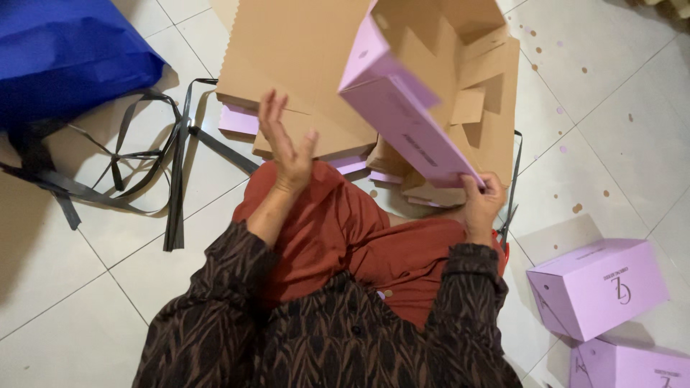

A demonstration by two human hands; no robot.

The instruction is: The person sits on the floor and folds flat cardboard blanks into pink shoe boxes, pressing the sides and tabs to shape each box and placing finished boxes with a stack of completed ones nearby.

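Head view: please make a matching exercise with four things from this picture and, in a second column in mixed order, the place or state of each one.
Things:
1. half-folded lilac box
2. left hand
3. blue bag
4. finished lilac box

Places or states:
A. lies on the tiled floor at the upper left
B. held by a lower corner in the right hand
C. stands closed on the floor at the lower right
D. open, fingers spread, holding nothing

Pairs: 1-B, 2-D, 3-A, 4-C
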